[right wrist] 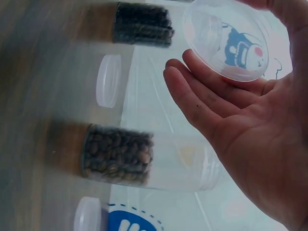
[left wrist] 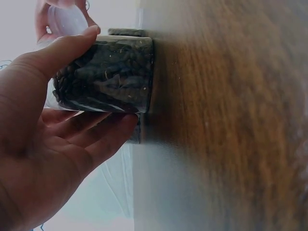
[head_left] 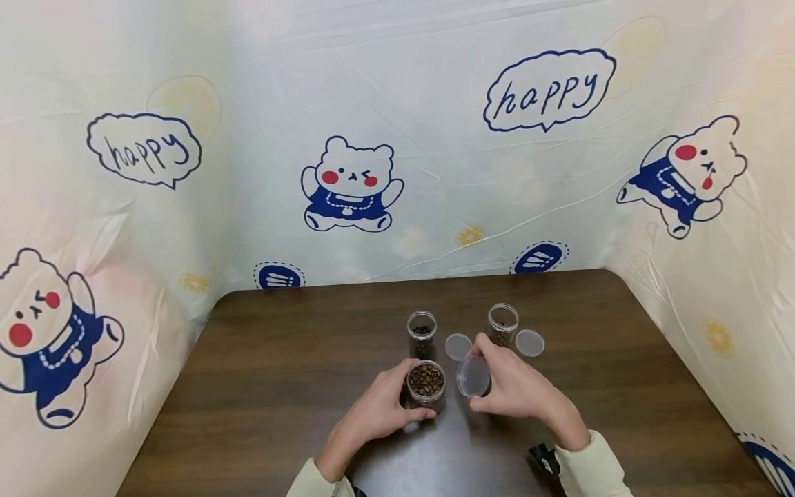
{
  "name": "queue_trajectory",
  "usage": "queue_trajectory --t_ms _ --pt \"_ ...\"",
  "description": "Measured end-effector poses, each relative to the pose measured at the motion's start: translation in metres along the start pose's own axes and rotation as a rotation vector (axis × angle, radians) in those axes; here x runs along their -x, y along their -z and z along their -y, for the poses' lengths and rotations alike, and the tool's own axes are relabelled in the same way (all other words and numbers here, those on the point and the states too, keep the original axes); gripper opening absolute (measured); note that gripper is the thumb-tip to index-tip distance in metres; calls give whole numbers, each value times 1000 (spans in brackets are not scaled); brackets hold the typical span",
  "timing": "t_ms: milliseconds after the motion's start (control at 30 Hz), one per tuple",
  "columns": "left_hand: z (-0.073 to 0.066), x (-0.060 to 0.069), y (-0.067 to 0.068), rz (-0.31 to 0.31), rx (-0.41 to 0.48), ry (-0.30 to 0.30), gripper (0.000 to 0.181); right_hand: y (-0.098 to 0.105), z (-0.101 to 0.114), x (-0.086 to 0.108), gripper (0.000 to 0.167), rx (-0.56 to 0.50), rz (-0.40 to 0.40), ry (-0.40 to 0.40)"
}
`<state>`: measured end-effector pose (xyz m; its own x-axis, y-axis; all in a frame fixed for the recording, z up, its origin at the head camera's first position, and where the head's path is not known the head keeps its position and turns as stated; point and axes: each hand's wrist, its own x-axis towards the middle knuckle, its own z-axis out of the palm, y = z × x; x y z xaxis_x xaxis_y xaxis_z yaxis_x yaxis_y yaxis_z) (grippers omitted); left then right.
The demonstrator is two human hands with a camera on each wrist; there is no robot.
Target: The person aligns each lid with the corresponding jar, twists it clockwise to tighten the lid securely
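My left hand grips a clear jar of brown coffee beans, thumb on the near side and fingers round the far side. In the left wrist view, this jar stands on the tabletop, filled with beans. Just right of its uncovered mouth, my right hand holds a clear round lid by the rim, tilted on edge. The right wrist view shows the lid between thumb and fingers, apart from any jar.
Behind the gripped jar stands an open jar of dark beans. Another open jar, partly filled with beans, is beyond my right hand. Two loose lids lie on the brown table, one on either side of that jar. A printed curtain surrounds the table.
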<state>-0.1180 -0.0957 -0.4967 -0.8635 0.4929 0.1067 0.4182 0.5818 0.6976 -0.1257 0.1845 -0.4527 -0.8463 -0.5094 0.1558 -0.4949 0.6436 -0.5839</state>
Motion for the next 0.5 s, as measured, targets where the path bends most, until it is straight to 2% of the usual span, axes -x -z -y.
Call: queue_trajectory --t_ms 300,500 --pt "2 2 0 27 10 17 74 0 16 -4 64 -47 -29 116" --pt "1 1 0 25 8 19 75 -6 25 -11 64 -27 -31 142"
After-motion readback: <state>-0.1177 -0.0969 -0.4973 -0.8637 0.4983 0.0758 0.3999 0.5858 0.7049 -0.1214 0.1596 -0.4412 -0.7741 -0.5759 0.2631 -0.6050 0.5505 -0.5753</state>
